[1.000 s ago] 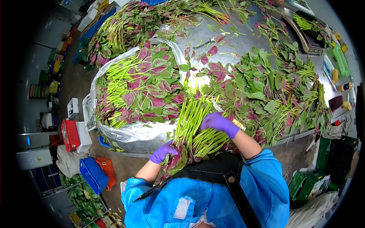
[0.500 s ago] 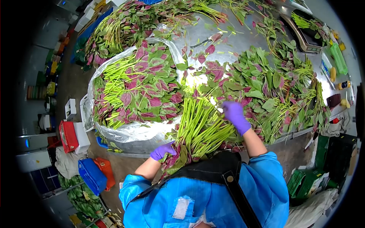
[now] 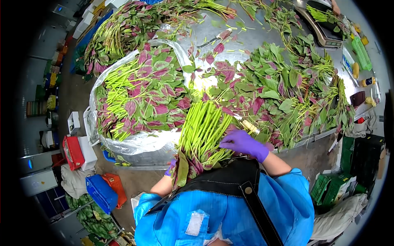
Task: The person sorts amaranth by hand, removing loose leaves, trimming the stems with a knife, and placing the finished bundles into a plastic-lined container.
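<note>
A bunch of amaranth greens (image 3: 205,127), with pale green stems and purple-green leaves, lies against my apron at the table's front edge, cut ends pointing away from me. My left hand (image 3: 171,167), in a purple glove, is wrapped round its leafy lower left side; leaves hide most of the fingers. On the bunch's right side, my gloved right hand (image 3: 243,144) has its fingers bent together against the stems. Just beyond that hand a small knife with a yellowish handle (image 3: 249,126) lies on the greens. To the left, a clear plastic bag (image 3: 141,146) holds stacked amaranth bunches (image 3: 139,92).
Loose amaranth (image 3: 283,94) covers the right of the metal table (image 3: 242,30). Another heap (image 3: 123,35) sits at the back left. A scale (image 3: 320,28) stands at the back right, near another person's hand (image 3: 335,7). Crates (image 3: 100,192) are on the floor at left.
My right hand has come down and toward me, off the knife, onto the stems. The bunch has shifted left and its stems are gathered closer. Another person's hand has appeared near the scale.
</note>
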The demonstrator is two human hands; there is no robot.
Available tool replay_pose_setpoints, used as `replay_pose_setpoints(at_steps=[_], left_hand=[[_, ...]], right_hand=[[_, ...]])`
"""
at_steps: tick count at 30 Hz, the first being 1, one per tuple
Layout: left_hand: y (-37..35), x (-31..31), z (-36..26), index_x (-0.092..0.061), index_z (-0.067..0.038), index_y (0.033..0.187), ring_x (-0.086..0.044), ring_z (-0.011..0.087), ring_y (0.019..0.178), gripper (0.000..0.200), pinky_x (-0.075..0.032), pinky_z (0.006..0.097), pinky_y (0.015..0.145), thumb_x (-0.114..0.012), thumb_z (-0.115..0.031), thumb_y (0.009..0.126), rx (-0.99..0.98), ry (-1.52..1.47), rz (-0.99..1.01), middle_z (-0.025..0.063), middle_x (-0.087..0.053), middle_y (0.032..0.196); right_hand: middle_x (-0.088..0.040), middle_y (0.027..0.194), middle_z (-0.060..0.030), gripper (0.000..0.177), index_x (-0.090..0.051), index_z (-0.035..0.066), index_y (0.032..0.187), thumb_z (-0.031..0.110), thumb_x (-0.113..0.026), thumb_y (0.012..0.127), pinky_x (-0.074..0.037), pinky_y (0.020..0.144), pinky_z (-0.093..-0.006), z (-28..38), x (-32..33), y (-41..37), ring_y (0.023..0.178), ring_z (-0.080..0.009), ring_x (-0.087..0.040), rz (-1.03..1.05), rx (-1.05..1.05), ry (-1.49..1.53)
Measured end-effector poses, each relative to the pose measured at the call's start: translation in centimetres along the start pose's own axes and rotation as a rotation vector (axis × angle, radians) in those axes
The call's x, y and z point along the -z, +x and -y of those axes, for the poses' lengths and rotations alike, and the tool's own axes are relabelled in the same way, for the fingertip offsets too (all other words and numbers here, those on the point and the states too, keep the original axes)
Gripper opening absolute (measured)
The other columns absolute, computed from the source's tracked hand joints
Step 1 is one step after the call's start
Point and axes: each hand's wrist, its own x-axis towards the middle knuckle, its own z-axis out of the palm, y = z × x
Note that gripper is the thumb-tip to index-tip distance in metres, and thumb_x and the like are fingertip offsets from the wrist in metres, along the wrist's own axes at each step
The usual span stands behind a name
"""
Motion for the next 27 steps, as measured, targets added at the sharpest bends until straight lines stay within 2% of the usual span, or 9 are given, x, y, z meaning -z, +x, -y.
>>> replay_pose_setpoints(at_steps=[3,8,12,14,16,18,21,24,27], left_hand=[[-0.1,0.0,-0.2,-0.039,0.001,0.125,-0.051,0.0245,0.107,0.083,-0.037,0.0336,0.093,-0.075,-0.008,0.051,0.003,0.009,0.005,0.0148,-0.052,0.116],[0.0,0.1,-1.2,-0.04,0.001,0.124,-0.051,0.0234,0.106,0.082,-0.038,0.0328,0.092,-0.075,-0.007,0.051,0.018,0.061,0.021,0.0139,-0.053,0.114],[0.0,0.1,-2.0,-0.041,0.001,0.123,-0.051,0.0226,0.105,0.081,-0.038,0.0322,0.092,-0.076,-0.007,0.051,0.032,0.1,0.032,0.0132,-0.054,0.113],[-0.3,0.3,-2.1,-0.041,0.001,0.123,-0.051,0.0222,0.105,0.081,-0.038,0.0319,0.092,-0.076,-0.007,0.051,0.032,0.105,0.032,0.0129,-0.054,0.113],[-0.5,0.4,-2.1,-0.041,0.0,0.123,-0.052,0.0218,0.104,0.08,-0.038,0.0317,0.091,-0.076,-0.007,0.051,0.027,0.099,0.03,0.0125,-0.054,0.112],[-0.7,0.6,-2.1,-0.042,0.0,0.122,-0.052,0.0213,0.104,0.08,-0.038,0.0314,0.091,-0.076,-0.007,0.051,0.017,0.096,0.033,0.0122,-0.055,0.112],[-0.5,0.5,-2.2,-0.042,0.0,0.122,-0.052,0.0207,0.103,0.079,-0.038,0.0309,0.091,-0.076,-0.007,0.051,0.02,0.096,0.051,0.0117,-0.055,0.111],[-0.3,0.4,-2.5,-0.043,0.0,0.121,-0.052,0.0201,0.103,0.079,-0.038,0.0305,0.09,-0.076,-0.007,0.051,0.028,0.119,0.08,0.0111,-0.056,0.11],[-1.1,0.3,-3.2,-0.043,0.0,0.121,-0.052,0.0194,0.102,0.078,-0.038,0.03,0.09,-0.077,-0.006,0.051,0.038,0.173,0.134,0.0106,-0.056,0.11]], right_hand=[[-0.054,0.114,-0.013,0.049,-0.06,0.015,0.109,0.046,-0.065,0.072,-0.033,0.09,-0.0458,-0.3,-0.7,0.8,0.107,-0.0325,-0.047,0.003,0.045,-0.369],[-0.06,0.089,-0.0122,0.059,-0.054,0.004,0.106,0.046,-0.071,0.068,-0.036,0.094,-0.0381,1.5,-1.8,1.3,0.093,-0.0264,-0.057,-0.007,-0.036,-0.332],[-0.06,0.07,-0.0084,0.028,-0.051,0.004,0.082,0.017,-0.073,0.07,-0.047,0.058,-0.0278,0.0,-4.1,3.1,0.071,-0.0162,-0.061,-0.168,-0.267,0.402],[-0.059,0.065,-0.0071,0.021,-0.05,0.005,0.078,0.011,-0.068,0.071,-0.047,0.053,-0.0273,-3.5,-2.7,3.8,0.059,-0.0155,-0.06,-0.385,-0.21,0.526],[-0.057,0.059,-0.0065,0.017,-0.049,0.007,0.075,0.008,-0.066,0.071,-0.047,0.052,-0.0273,-5.7,0.9,3.5,0.055,-0.0167,-0.059,-1.03,-0.214,-0.01],[-0.061,0.076,-0.0112,0.017,-0.054,0.008,0.085,0.01,-0.064,0.072,-0.049,0.065,-0.0326,-8.1,4.3,1.6,0.073,-0.024,-0.061,-1.081,-0.297,-0.065],[-0.057,0.1,-0.0151,0.03,-0.056,0.009,0.101,0.014,-0.065,0.072,-0.043,0.083,-0.0388,-3.3,5.3,-0.9,0.097,-0.0299,-0.054,-0.977,0.051,-0.628],[-0.048,0.117,-0.0149,0.045,-0.052,0.011,0.114,0.017,-0.066,0.071,-0.035,0.094,-0.042,-0.4,2.6,-0.5,0.113,-0.0323,-0.042,-0.573,0.065,-0.324],[-0.055,0.111,-0.0128,0.052,-0.054,0.01,0.114,0.022,-0.072,0.066,-0.039,0.092,-0.0365,-3.2,0.4,2.3,0.107,-0.0302,-0.05,-0.65,0.022,-0.536]])
